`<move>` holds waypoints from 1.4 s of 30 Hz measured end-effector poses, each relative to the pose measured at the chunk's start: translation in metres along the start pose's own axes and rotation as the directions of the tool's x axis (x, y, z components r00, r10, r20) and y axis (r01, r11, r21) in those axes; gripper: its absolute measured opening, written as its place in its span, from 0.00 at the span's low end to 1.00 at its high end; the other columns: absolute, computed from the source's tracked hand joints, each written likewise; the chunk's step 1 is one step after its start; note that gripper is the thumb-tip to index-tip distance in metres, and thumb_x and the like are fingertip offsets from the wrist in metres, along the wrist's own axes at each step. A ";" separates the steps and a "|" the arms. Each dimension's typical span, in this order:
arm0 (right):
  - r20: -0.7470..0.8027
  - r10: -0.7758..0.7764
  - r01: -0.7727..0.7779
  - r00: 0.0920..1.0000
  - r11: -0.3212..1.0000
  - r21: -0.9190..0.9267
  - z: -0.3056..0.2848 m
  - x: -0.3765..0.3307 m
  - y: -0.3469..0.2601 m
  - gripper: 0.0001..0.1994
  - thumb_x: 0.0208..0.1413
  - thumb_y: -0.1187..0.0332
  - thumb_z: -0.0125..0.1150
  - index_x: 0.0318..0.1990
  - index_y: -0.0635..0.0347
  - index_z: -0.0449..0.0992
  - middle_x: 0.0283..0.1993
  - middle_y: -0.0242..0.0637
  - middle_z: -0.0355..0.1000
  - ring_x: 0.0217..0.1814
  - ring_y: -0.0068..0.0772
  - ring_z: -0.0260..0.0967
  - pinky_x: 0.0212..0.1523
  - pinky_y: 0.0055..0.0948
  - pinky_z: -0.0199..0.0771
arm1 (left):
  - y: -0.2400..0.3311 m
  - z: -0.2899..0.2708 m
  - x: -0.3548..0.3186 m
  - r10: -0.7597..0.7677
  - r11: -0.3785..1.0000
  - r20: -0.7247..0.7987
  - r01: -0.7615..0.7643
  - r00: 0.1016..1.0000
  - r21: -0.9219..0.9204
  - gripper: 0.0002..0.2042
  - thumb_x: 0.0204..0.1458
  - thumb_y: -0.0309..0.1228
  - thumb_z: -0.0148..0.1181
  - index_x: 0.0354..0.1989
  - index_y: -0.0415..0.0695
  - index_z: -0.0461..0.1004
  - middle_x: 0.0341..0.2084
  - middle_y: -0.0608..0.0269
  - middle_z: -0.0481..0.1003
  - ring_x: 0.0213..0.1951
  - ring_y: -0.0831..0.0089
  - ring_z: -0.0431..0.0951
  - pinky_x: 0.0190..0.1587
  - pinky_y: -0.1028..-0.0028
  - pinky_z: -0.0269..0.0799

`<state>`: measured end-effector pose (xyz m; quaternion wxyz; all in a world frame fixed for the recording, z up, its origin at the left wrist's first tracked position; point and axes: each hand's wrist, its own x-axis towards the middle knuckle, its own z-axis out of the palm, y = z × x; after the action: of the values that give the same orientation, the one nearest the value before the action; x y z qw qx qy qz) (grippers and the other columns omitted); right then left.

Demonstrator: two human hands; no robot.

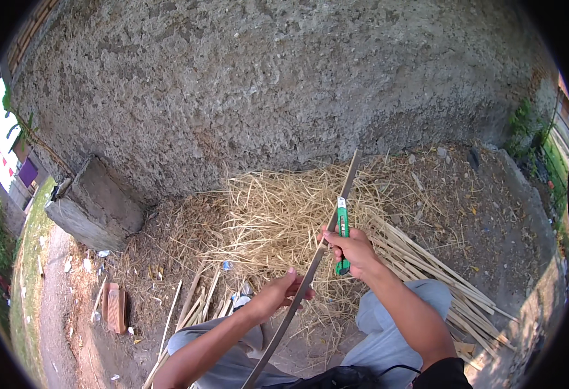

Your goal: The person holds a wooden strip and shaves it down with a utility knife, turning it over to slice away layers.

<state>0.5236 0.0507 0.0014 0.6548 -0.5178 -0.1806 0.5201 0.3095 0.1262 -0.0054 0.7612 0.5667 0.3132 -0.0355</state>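
Note:
A long, flat, grey-brown bamboo strip (297,299) slants across in front of me, from between my knees up toward the wall. My left hand (276,297) is closed round its lower part, the fingers curling behind it and the thumb on the near side. Higher up, my right hand (354,251) grips a green utility knife (343,223), whose metal tip lies against the strip. The right thumb and forefinger also press at the strip; part of the knife's handle is hidden in that palm.
A heap of pale shavings (278,214) lies by the rough wall (252,84). Split pale sticks (433,266) lie at the right, more sticks (200,298) at the left. A concrete block (96,204) and a reddish brick (114,308) are on the left. My knees flank the strip.

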 end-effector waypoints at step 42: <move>0.311 -0.416 0.401 0.855 0.147 -0.904 0.035 -0.018 0.023 0.16 0.66 0.61 0.42 0.37 0.64 0.71 0.19 0.50 0.70 0.24 0.56 0.70 0.29 0.47 0.68 | -0.019 -0.011 -0.037 -0.075 0.924 -0.069 0.043 0.995 -0.379 0.21 0.68 0.47 0.28 0.24 0.49 0.56 0.11 0.76 0.50 0.10 0.83 0.46 0.12 0.78 0.41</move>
<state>0.4776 0.0503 0.0013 0.3293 -0.7362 -0.5815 0.1067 0.2673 0.1183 -0.0037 0.8411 0.4010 0.3620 0.0257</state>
